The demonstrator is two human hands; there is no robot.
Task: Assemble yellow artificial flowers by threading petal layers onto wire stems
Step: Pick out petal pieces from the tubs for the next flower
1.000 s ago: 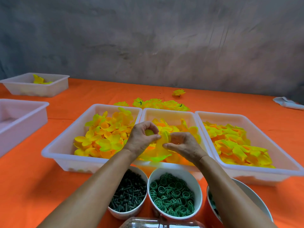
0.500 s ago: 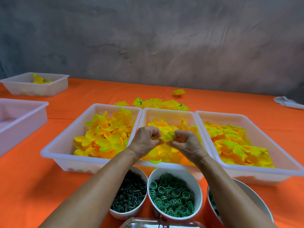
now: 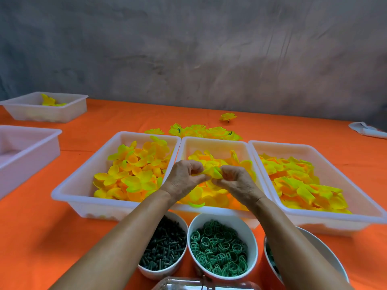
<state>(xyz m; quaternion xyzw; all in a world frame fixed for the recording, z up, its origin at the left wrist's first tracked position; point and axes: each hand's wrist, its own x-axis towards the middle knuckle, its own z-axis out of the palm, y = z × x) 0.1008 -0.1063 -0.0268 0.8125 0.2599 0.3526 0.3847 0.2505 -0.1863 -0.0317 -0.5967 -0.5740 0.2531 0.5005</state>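
Observation:
Over the middle white tray [image 3: 217,141] of yellow petals, my left hand [image 3: 184,181] and my right hand [image 3: 236,183] meet fingertip to fingertip. Both pinch one small bunched yellow petal piece [image 3: 214,172] between them. Any stem inside the piece is hidden by the fingers. The left tray [image 3: 83,185] and the right tray [image 3: 356,201] hold more yellow petal layers. Finished yellow flowers [image 3: 201,130] lie on the orange table behind the trays.
Near me stand three white bowls: dark green stems [image 3: 165,250], green ring cups [image 3: 219,248], and a partly hidden one [image 3: 326,248]. Two more white trays [image 3: 31,151] [image 3: 48,114] sit at the left. A clear container [image 3: 199,284] is at the bottom edge. A white packet [image 3: 366,130] lies far right.
My hands came together and lowered slightly over the middle tray. The petal piece, held spread a second ago, is now bunched tight between both sets of fingertips.

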